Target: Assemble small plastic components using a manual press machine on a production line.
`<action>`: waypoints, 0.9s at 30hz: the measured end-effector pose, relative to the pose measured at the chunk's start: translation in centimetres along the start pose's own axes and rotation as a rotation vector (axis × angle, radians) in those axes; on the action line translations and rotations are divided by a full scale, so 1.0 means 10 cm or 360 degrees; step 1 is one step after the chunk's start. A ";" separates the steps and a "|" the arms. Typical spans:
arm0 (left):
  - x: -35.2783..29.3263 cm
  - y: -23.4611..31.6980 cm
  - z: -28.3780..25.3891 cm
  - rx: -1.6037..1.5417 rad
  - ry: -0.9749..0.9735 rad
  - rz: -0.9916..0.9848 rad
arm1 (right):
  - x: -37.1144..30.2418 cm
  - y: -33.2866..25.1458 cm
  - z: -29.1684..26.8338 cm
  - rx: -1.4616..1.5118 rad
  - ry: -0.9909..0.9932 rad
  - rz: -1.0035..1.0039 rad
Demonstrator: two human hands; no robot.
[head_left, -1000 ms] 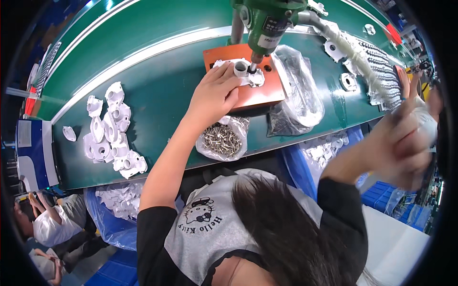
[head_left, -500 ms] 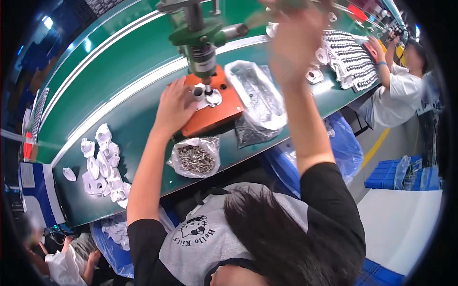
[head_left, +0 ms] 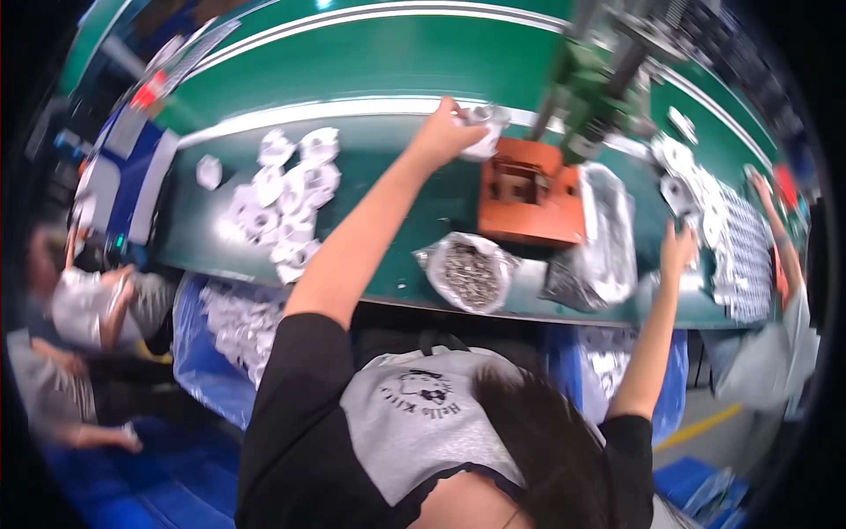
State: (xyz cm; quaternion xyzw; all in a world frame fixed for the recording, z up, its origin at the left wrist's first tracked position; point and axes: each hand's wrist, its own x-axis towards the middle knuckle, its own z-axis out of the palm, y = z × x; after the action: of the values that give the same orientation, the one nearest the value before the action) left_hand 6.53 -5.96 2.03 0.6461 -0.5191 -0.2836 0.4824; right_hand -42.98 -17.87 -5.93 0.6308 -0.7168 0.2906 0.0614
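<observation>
My left hand (head_left: 448, 137) is closed round a white plastic part (head_left: 486, 130) with a round opening, lifted just beyond the far left corner of the orange fixture block (head_left: 529, 225). The block's dark cavity is exposed, with no white part in it. Over its right side stands a green press (head_left: 592, 106). To the right, my right hand (head_left: 677, 249) reaches to a white part (head_left: 677, 196) at the near end of a row. Its fingers look apart, though slightly blurred; whether they touch the part I cannot tell.
A bag of small metal screws or rivets (head_left: 471, 275) stands near the front edge. Beside the block lies a clear plastic bag (head_left: 610, 234). White parts are heaped at left (head_left: 286, 189). Blue-lined bins (head_left: 198, 353) stand below the table. Other people sit at both sides.
My left hand has left the block and lifted the white part away. My right hand has come down from the press handle to the parts at right. The whole view has turned.
</observation>
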 end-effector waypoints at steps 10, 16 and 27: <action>-0.04 -0.34 -0.55 0.0470 0.0209 0.0075 | -0.45 0.01 0.10 -0.0682 -0.0126 0.0299; -1.36 -0.04 -1.95 0.1307 0.0084 -0.0358 | -0.35 0.21 -0.02 -0.0822 -0.0073 0.0546; -1.97 -0.61 -1.94 0.1420 0.0247 -0.0587 | -0.40 0.15 -0.21 -0.0683 0.0082 0.0500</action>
State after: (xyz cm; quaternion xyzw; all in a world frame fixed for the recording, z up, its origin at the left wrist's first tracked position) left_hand 19.87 19.00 1.06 0.8902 -0.4294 -0.0652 0.1375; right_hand -44.24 -13.28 -6.52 0.4769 -0.8493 0.1538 0.1660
